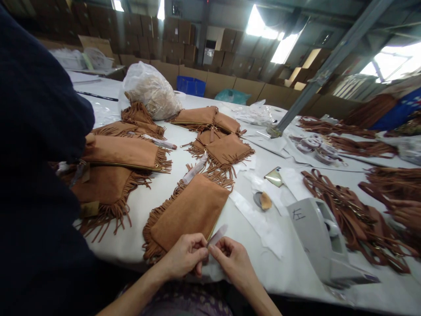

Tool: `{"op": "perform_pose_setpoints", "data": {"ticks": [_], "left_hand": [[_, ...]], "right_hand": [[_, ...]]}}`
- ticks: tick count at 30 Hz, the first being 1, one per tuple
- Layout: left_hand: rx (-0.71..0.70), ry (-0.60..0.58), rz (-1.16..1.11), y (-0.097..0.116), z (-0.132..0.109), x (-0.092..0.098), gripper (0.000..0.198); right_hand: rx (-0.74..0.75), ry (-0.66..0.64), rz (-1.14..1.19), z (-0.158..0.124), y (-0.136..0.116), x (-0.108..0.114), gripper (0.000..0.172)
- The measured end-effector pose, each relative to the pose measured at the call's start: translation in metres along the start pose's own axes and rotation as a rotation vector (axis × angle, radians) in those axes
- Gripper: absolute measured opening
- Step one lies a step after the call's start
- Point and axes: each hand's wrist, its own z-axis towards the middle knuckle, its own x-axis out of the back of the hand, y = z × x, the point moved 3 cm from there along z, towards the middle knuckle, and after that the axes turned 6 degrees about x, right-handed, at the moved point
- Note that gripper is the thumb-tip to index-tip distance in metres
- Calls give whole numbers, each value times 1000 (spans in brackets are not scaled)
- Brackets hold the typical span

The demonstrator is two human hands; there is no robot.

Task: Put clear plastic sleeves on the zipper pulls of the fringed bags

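A tan suede fringed pouch (pixel 189 210) lies at the near edge of the white table (pixel 164 184), right in front of me. My left hand (pixel 184 256) and my right hand (pixel 232 261) meet at its near corner. Both pinch a small pale strip (pixel 217 235) that sticks up between the fingertips. Whether the strip is fixed to the pouch I cannot tell.
More fringed pouches (pixel 121 153) lie to the left and behind. A grey tape dispenser (pixel 320 237) stands to the right, beside piles of brown straps (pixel 355 215). A plastic bag (pixel 151 90) sits further back. A person in dark clothing (pixel 36 166) fills the left edge.
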Motion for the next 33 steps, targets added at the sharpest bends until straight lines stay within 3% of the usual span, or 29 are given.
{"op": "perform_pose_setpoints", "data": {"ticks": [5, 10, 17, 27, 33], "left_hand": [[23, -10, -32, 5, -1, 2, 18], [29, 79, -47, -2, 3, 2, 32], [42, 147, -208, -12, 9, 2, 36], [114, 160, -351, -11, 7, 8, 33], [28, 66, -443, -7, 7, 6, 27]], "right_hand": [[-29, 31, 3, 0, -5, -1, 34], [-24, 63, 9, 1, -7, -2, 33], [-44, 46, 58, 3, -4, -5, 34], [-68, -66, 481, -8, -2, -2, 24], [-22, 31, 408, -4, -5, -6, 22]]}}
